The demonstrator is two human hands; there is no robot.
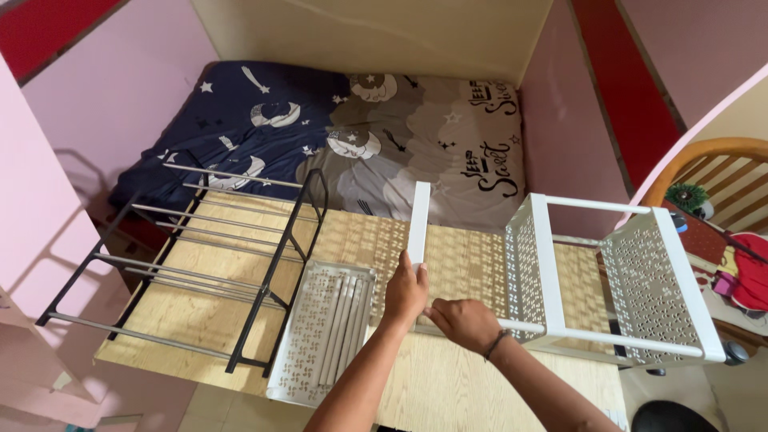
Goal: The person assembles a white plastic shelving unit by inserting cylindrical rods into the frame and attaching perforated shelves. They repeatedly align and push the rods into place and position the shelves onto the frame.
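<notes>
My left hand grips the lower end of a white flat post that stands up and away from me over the wooden table. Just to its right, my right hand closes around a thin white rod at the near left corner of a white rack with perforated side panels, lying on the table's right side. To the left of my left hand, a white perforated tray holds several white rods.
A black metal shoe rack with grey bars lies on the table's left half. Behind the table is a bed with a navy and grey patterned sheet. A wooden chair and red bag stand at the right. Pink walls enclose the space.
</notes>
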